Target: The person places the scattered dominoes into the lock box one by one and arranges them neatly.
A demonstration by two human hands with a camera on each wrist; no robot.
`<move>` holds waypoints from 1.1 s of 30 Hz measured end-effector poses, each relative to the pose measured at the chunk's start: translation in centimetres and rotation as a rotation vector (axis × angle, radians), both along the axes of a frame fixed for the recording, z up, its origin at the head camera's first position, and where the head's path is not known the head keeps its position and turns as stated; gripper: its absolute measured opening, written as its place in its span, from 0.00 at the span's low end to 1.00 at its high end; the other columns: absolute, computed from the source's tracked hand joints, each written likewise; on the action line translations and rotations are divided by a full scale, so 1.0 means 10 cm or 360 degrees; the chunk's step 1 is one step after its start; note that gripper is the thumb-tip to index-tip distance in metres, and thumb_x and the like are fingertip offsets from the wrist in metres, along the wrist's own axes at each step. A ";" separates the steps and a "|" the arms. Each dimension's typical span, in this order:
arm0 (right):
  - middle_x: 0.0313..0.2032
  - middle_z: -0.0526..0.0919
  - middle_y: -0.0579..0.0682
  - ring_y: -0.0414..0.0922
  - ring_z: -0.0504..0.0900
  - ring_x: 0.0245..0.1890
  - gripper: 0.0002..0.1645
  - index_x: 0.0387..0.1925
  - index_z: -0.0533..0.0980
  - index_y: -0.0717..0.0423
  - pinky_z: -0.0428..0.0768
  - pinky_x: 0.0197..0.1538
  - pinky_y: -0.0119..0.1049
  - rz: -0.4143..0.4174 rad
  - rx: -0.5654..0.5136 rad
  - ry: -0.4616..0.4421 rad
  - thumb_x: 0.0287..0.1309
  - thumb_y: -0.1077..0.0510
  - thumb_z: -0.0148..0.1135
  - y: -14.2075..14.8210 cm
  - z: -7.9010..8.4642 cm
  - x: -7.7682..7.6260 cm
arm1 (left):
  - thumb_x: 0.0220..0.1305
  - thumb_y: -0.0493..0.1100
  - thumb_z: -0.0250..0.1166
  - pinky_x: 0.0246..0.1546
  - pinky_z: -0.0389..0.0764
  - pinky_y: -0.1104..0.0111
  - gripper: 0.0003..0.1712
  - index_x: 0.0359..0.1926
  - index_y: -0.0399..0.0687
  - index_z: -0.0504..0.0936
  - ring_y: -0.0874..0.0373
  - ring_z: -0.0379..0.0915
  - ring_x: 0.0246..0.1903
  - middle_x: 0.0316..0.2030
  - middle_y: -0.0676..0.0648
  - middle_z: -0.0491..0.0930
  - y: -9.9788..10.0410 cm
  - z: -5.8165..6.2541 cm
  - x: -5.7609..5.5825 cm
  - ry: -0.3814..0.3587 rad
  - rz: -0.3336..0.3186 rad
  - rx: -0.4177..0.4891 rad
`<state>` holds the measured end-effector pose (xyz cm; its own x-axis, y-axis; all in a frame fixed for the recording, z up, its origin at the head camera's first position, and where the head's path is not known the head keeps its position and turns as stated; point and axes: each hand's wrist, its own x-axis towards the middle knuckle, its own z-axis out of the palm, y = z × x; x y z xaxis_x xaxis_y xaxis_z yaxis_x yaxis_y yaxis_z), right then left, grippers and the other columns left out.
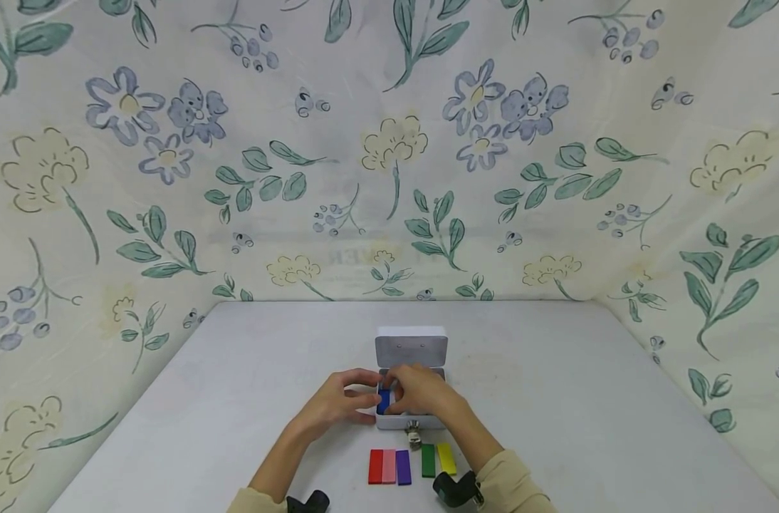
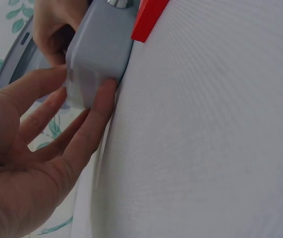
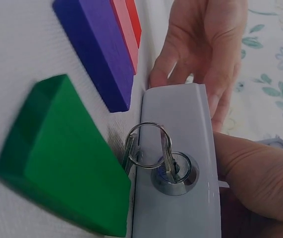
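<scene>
A small grey metal box (image 1: 399, 422) stands on the table with its lid (image 1: 411, 349) raised at the back. My right hand (image 1: 421, 388) reaches into it from the right, finger and thumb bent around a blue block (image 1: 383, 401) by the inner left wall; part of the block is hidden. My left hand (image 1: 338, 399) steadies the box from outside, with loosely extended fingertips (image 2: 104, 91) against its left end. In the right wrist view a key on a ring (image 3: 148, 145) sits in the front lock (image 3: 178, 176).
In front of the box lie a red block (image 1: 375, 467), a pink block (image 1: 389, 467), a purple block (image 1: 404, 467), a green block (image 1: 428, 461) and a yellow block (image 1: 446, 459). A floral cloth (image 1: 389, 92) hangs behind and beside the white table (image 1: 268, 342).
</scene>
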<state>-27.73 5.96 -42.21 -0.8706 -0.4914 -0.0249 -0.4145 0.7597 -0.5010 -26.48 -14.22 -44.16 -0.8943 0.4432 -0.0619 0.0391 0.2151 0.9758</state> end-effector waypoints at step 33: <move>0.25 0.80 0.42 0.38 0.75 0.25 0.23 0.50 0.81 0.55 0.78 0.30 0.26 -0.0024 -0.0067 0.0035 0.53 0.51 0.73 0.11 0.29 0.11 | 0.64 0.41 0.66 0.42 0.88 0.57 0.28 0.63 0.38 0.72 0.47 0.80 0.51 0.62 0.35 0.72 0.00 -0.02 -0.02 0.0002 0.0012 -0.0029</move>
